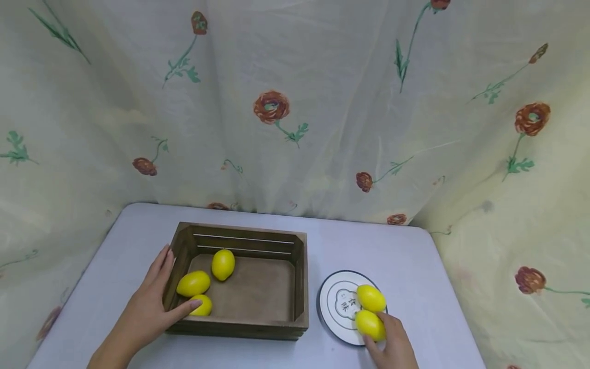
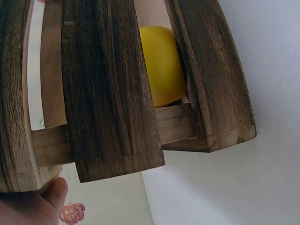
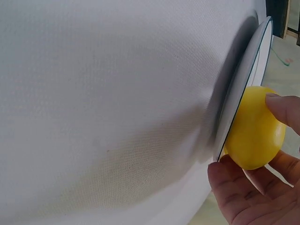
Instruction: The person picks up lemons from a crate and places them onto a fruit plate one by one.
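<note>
On the right, a round white plate (image 1: 329,302) with a dark rim and printed characters bears two yellow lemons. My right hand (image 1: 394,344) grips the nearer lemon (image 1: 369,325) with thumb and fingers; the right wrist view shows this lemon (image 3: 255,131) at the plate's edge. The other lemon (image 1: 371,298) lies just behind it. My left hand (image 1: 146,306) rests on the near left corner of a brown wooden crate (image 1: 249,328), fingers along the left side and thumb over the front rim. Inside are three lemons (image 1: 223,265), one partly hidden by the thumb.
A white cloth covers the table (image 1: 364,241). Behind and beside it hangs a pale curtain (image 1: 318,123) with a printed flower pattern. The slatted crate wall (image 2: 108,93) fills much of the left wrist view, a lemon showing through a gap.
</note>
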`<state>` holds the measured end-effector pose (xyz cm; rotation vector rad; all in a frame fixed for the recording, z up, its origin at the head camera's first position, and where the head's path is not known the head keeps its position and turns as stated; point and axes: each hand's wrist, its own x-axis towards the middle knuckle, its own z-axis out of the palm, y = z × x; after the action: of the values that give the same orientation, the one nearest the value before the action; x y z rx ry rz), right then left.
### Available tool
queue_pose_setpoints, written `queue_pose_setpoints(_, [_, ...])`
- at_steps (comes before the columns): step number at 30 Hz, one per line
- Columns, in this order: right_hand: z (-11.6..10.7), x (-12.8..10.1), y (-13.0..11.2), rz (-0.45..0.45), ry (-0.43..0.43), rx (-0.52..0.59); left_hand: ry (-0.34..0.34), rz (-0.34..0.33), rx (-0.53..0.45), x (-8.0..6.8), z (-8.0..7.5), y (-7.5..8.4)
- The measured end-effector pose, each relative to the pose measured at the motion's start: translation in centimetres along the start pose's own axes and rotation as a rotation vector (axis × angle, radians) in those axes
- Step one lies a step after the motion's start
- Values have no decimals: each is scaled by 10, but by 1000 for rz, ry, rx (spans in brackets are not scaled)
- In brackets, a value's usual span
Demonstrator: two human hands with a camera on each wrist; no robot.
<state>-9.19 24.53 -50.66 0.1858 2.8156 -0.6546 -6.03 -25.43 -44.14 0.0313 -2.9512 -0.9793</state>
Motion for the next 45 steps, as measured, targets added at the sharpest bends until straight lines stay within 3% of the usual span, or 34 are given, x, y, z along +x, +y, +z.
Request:
queue_pose_setpoints(10, [-18,-13,-12,-48,144,-5,11,13,-9,-2,-2,-1])
queue_pose_setpoints(15, [-30,-23,-30,-68,258,68,12,12,-6,0,-3,0])
queue_pose_setpoints(24, [-40,-37,-57,-189,403,132,7,6,1,0,-3,2])
queue_pose_setpoints(34, [-64,-33,-84,-521,490,195,12,9,-8,1,-3,0])
queue_pose_setpoints(45, [-83,-23,-114,-752,417,111,-1,-8,-7,-1,0,0])
